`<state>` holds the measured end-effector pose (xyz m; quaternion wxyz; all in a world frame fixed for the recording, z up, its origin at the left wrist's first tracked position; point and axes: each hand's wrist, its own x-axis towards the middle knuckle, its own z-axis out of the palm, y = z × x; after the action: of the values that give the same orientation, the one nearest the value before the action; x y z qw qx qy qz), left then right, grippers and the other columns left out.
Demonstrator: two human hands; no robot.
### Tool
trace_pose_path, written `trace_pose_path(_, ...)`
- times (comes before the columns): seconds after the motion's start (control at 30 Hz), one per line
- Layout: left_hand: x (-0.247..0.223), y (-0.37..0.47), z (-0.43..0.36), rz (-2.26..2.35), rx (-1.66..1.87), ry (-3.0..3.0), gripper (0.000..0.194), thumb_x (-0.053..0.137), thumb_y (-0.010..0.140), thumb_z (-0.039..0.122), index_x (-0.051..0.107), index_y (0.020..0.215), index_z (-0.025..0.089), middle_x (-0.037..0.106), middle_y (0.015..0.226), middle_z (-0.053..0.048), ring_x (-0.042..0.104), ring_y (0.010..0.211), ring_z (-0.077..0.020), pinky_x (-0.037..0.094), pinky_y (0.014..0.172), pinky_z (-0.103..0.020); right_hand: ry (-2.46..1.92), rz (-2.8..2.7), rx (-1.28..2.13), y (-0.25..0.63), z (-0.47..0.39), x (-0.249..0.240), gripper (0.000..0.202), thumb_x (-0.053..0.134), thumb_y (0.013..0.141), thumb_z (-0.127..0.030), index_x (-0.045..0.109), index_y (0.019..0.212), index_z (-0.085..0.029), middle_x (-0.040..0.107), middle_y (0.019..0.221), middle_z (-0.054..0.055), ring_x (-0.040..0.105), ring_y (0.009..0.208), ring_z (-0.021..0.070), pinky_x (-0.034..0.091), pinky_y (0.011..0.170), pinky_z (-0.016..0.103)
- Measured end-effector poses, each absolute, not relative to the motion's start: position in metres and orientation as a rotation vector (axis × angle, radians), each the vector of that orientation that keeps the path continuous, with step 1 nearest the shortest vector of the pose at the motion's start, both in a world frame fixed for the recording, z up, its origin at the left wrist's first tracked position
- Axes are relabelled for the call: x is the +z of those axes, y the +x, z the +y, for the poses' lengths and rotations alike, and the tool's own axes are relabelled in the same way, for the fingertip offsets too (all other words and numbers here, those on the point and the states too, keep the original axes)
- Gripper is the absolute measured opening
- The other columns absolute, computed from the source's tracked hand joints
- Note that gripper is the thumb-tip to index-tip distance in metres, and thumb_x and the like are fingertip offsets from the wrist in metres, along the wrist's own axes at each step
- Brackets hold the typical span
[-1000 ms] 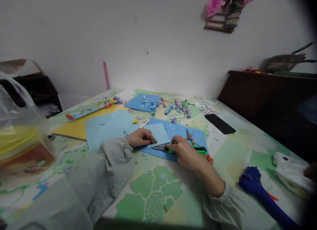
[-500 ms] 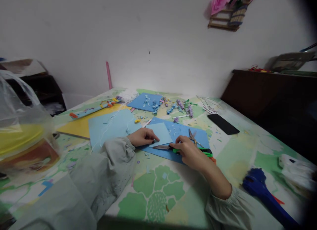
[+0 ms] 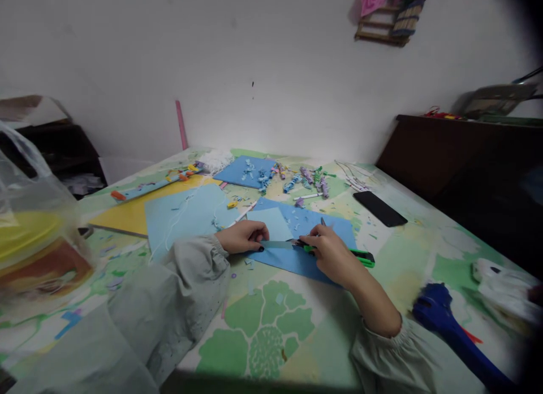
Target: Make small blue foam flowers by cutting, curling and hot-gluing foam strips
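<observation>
My left hand [image 3: 242,236] is closed, thumb and fingers pinching the left end of a narrow light-blue paper strip [image 3: 278,244]. My right hand [image 3: 328,251] grips a green-and-black utility knife [image 3: 362,257], its front end close to the strip's right end. How far the blade is out is hard to see. Behind the strip a light-blue paper sheet [image 3: 274,223] lies on a larger blue sheet [image 3: 314,265]. Small paper scraps are scattered on the blue sheet. Scissors [image 3: 323,221] lie behind my right hand, mostly hidden by it.
A black phone [image 3: 380,208] and a blue tool-like object [image 3: 441,315] lie to the right. Curled paper pieces [image 3: 292,183], another blue sheet [image 3: 241,172] and a light-blue sheet [image 3: 182,215] lie farther back. A bagged yellow-lidded tub [image 3: 34,241] stands at left.
The knife has moved right and its blade no longer lies along the paper's near edge. A narrow strip now spans between my hands, and my left fingers have closed on its end.
</observation>
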<state>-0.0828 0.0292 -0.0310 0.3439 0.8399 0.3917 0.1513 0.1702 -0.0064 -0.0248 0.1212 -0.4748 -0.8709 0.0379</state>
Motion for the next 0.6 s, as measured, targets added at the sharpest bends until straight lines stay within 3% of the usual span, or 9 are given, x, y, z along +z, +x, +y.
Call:
trace_pose_path(0.1, -0.033, -0.085, 0.032, 1.008, 0.413, 2.167, 0.013, 0.059, 0.07, 0.024, 0.054, 0.075, 0.013, 0.046, 0.062, 0.003, 0.04, 0.057, -0.0089, 0.034, 0.053, -0.02, -1.485, -2.48, 0.065, 0.176, -0.003, -0.026, 0.051, 0.048, 0.064, 0.006, 0.065, 0.104, -0.02, 0.052, 0.095, 0.011, 0.048, 0.091, 0.0238, 0.036, 0.074, 0.031)
trace_pose_path(0.3, -0.036, -0.092, 0.037, 0.962, 0.438, 2.11, 0.02, 0.06, 0.07, 0.031, 0.052, 0.072, 0.013, 0.044, 0.059, 0.004, 0.039, 0.055, -0.0079, 0.034, 0.052, -0.019, -1.717, -2.179, -0.084, 0.182, 0.0, -0.028, 0.041, 0.05, 0.067, 0.002, 0.066, 0.099, -0.018, 0.052, 0.092, 0.013, 0.048, 0.087, 0.0249, 0.036, 0.071, 0.031)
trace_pose_path(0.6, -0.038, -0.094, 0.038, 0.921, 0.483, 2.038, 0.017, 0.06, 0.068, 0.026, 0.053, 0.075, 0.013, 0.049, 0.062, 0.003, 0.043, 0.056, -0.008, 0.036, 0.052, -0.019, -1.344, -2.584, 0.081, 0.148, -0.016, -0.03, 0.046, 0.049, 0.068, 0.003, 0.064, 0.104, -0.021, 0.05, 0.098, 0.01, 0.046, 0.092, 0.0216, 0.032, 0.077, 0.031)
